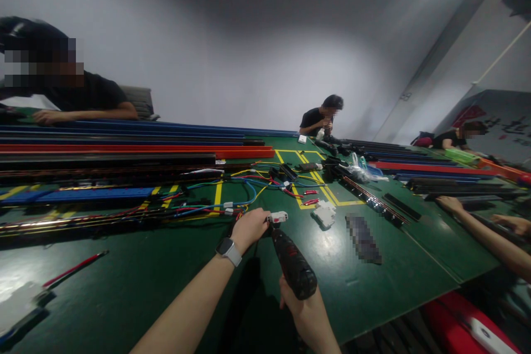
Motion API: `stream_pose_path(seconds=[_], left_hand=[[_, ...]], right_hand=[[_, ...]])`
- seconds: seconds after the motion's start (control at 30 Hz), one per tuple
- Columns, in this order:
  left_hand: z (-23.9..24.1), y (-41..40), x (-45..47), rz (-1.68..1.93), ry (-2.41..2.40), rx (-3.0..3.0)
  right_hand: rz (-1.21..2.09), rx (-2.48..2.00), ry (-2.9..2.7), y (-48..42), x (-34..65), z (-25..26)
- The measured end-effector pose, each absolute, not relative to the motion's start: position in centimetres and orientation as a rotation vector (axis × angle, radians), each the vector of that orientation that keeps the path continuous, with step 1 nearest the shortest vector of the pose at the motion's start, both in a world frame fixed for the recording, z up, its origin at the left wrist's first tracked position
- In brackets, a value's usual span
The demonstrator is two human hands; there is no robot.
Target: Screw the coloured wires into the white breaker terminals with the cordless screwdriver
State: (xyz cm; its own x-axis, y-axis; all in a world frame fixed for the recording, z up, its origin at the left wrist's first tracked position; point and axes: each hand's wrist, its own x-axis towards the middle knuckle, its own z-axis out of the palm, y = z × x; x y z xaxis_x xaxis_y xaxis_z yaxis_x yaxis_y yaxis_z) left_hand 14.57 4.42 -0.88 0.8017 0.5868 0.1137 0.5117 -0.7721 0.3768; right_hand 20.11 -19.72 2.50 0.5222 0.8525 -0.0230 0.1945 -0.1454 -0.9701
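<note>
Over the near side of the green table [145, 276], the right hand [306, 304] is closed on the black driver [290, 260], whose long axis slants forward and a little left, away from that hand; at its front end (whether the bit touches, I cannot tell) is the white block [279, 216], its left end gripped by the left hand [248, 230]; the block lies ahead and left of the right hand, roughly crosswise to the driver; the left hand is nearer.

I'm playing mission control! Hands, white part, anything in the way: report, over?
Left hand holding small white part. Right hand gripping black power tool, nose toward part, contact unclear. Coloured wires just beyond left hand, none seen across tool, over.
</note>
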Motion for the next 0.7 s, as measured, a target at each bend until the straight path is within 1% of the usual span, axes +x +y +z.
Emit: stream_pose_path(seconds=[0.2, 0.7], left_hand=[[-0.93, 4.48, 14.62, 0.299, 0.837, 2.671], [-0.9, 4.43, 14.66, 0.313, 0.851, 2.676]], right_hand=[[0.751, -1.595, -0.906, -19.64, 20.22, 1.97], [0.738, -1.647, -0.912, -19.83, 20.14, 2.27]])
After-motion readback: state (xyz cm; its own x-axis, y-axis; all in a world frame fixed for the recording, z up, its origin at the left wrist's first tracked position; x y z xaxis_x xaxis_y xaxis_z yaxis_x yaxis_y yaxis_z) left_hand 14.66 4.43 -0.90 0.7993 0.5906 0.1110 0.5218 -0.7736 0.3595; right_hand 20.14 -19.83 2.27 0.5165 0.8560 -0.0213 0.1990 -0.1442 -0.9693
